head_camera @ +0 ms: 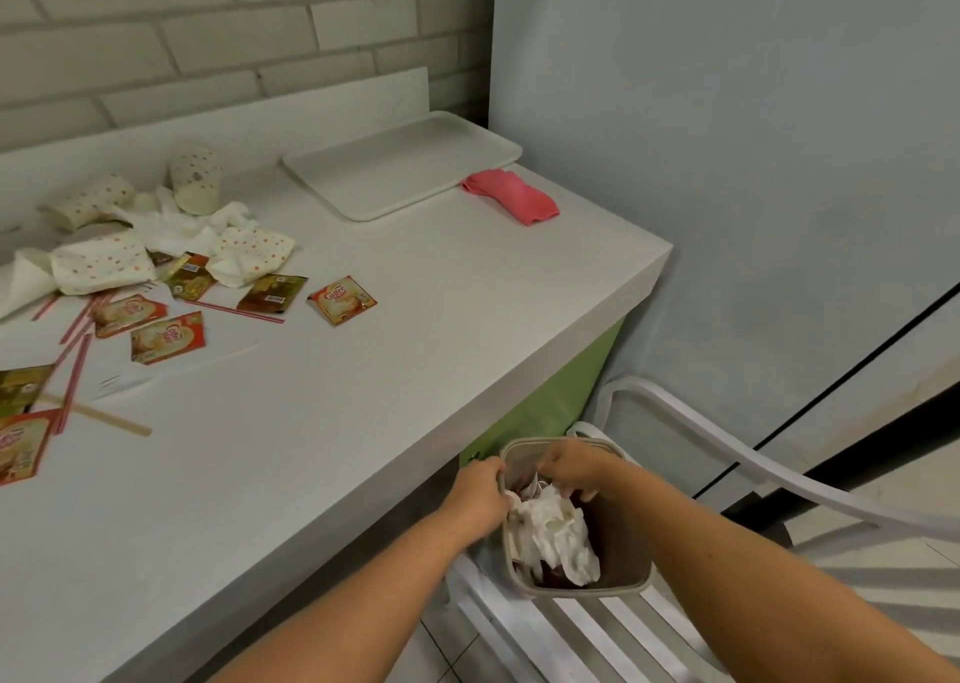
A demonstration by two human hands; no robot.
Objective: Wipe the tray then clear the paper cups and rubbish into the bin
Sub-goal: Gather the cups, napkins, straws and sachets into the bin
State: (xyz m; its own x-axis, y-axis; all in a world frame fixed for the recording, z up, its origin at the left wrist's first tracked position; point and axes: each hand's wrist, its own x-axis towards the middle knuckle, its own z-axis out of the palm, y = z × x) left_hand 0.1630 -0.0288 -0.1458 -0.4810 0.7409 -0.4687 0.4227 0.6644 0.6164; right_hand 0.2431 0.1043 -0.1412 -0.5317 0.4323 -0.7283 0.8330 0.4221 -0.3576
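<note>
Here: left hand (480, 495) grips bin (582, 591) rim; right hand (569, 466) above tissue (556, 531), grip unclear. Cups (195, 178), sachets (343, 300) lie 10 o'clock; left hand nearer.

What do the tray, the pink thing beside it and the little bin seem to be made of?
The tray looks like matte off-white plastic: smooth face, rounded moulded rim. The pink cloth is likely soft fabric, since it lies folded and slumped. The bin seems to be thin greyish-beige plastic, with a stiff rim and a dull sheen.
</note>
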